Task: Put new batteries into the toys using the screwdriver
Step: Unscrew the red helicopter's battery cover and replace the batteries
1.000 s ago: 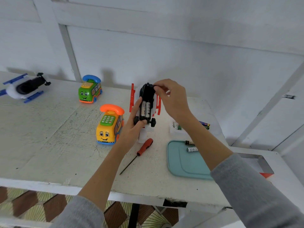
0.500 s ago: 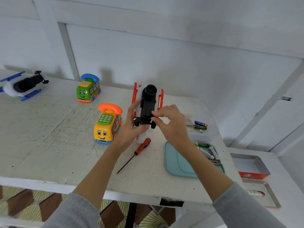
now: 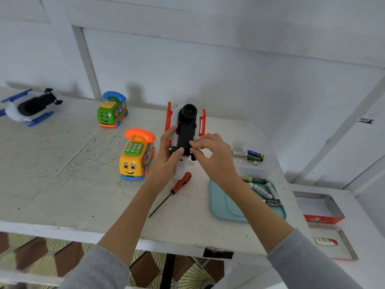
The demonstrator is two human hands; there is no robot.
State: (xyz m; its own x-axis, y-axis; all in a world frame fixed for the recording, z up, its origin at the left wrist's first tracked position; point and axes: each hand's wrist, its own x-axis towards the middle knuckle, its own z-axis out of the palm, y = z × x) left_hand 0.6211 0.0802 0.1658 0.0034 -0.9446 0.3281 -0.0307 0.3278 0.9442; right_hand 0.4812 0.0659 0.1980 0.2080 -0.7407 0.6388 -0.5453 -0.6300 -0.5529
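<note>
A white toy plane with red wings and a black underside (image 3: 186, 126) stands on end above the table, belly toward me. My left hand (image 3: 169, 152) grips its lower left side, thumb on the black part. My right hand (image 3: 210, 151) pinches the lower edge of the black battery cover. The cover hides the batteries. A red-handled screwdriver (image 3: 176, 188) lies on the table just below the toy. Loose batteries (image 3: 265, 189) rest on a teal tray (image 3: 220, 207) to the right.
A yellow phone-bus toy (image 3: 136, 157) stands left of my hands, a green one (image 3: 112, 110) farther back, and a white-and-blue plane (image 3: 29, 106) at the far left. A clear box with batteries (image 3: 250, 155) sits right. An open metal tin (image 3: 320, 207) lies on the side table.
The open compartment with batteries showing is now under the black cover. My right hand came down from the toy's top to its lower end.
</note>
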